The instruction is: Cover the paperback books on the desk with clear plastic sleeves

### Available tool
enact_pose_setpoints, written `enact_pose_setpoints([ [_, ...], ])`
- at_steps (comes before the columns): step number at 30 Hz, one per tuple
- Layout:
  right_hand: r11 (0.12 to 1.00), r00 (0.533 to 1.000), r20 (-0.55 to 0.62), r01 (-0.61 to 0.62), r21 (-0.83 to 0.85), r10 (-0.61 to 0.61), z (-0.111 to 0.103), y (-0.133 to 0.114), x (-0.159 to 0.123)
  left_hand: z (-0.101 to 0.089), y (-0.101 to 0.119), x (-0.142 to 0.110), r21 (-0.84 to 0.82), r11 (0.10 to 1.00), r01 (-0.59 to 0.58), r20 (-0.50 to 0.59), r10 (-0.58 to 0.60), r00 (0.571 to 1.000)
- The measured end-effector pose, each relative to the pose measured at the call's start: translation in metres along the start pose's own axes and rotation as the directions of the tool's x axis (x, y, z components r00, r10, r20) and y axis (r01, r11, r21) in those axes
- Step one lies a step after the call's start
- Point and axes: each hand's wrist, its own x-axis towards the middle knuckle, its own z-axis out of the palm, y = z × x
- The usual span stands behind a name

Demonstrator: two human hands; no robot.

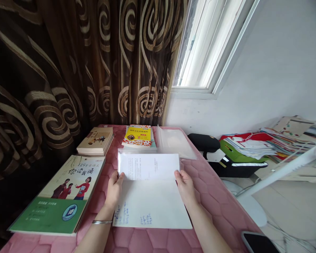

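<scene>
Both hands grip the side edges of a white booklet [151, 202] over the pink quilted surface. Blue handwriting shows, sideways, along its lower part. Across its upper part is a printed white sheet [150, 165], whose text also runs sideways. A strip of clear plastic shows beyond the sheet's far edge. My left hand [115, 186], with a metal bangle [102, 222] on the wrist, is closed at the left edge, thumb on top. My right hand [184, 184] pinches the right edge, thumb on top. The fingers beneath are hidden.
Left are a large green-and-white book [60, 193] and a stack of smaller books [94, 142]. Beyond the booklet lie a yellow book [138, 135] and clear plastic covers [175, 142]. A phone [259, 241] is near right; a white lamp [279, 174] stands past the pink surface [142, 240].
</scene>
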Motion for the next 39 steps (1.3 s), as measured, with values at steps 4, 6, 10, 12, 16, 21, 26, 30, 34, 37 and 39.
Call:
enact_pose_setpoints([
  [4,0.997,0.998,0.05,-0.042,0.064,0.039,0.001,-0.005,-0.003,0.0,-0.007,0.002,-0.007,1.0,0.006,-0.029,-0.006,1.0],
  [6,0.991,0.995,0.08,-0.063,0.122,0.053,0.001,-0.005,-0.003,0.0,-0.009,0.004,-0.014,1.0,-0.005,-0.039,0.004,0.999],
  [10,0.99,0.996,0.078,-0.063,0.126,0.053,0.0,0.0,-0.002,0.0,-0.008,0.005,-0.025,0.999,-0.028,-0.005,0.028,1.0],
  [12,0.996,0.997,0.058,-0.05,0.079,0.046,0.0,0.005,0.0,0.0,-0.006,0.004,-0.015,0.999,-0.036,0.017,0.036,0.999],
  [16,1.0,0.999,0.026,-0.024,0.018,0.023,0.0,0.011,0.003,-0.001,-0.004,0.003,-0.009,1.0,-0.027,0.044,0.027,0.999],
  [21,0.995,0.999,0.036,-0.034,0.089,0.031,0.001,0.01,0.002,-0.001,-0.009,0.005,-0.014,1.0,-0.027,0.045,0.027,0.999],
  [26,0.979,0.997,0.075,-0.023,0.202,0.008,0.001,0.001,-0.001,0.0,-0.015,0.008,-0.027,0.999,-0.04,0.03,0.041,0.999],
  [30,0.982,0.998,0.043,-0.044,0.181,0.037,0.001,-0.003,-0.001,0.0,-0.014,0.009,-0.007,0.999,-0.038,0.025,0.038,0.999],
  [34,0.983,0.998,0.045,-0.061,0.173,0.054,0.001,-0.003,-0.002,0.0,-0.012,0.007,0.017,0.999,-0.039,0.022,0.039,0.999],
  [37,0.993,0.999,0.027,-0.046,0.111,0.043,0.0,0.0,-0.001,0.0,-0.01,0.005,0.009,0.999,-0.042,0.023,0.041,0.999],
  [39,0.999,1.0,0.003,-0.013,0.037,0.013,0.0,0.003,0.0,0.0,-0.009,0.004,0.001,0.999,-0.041,0.015,0.04,0.999],
])
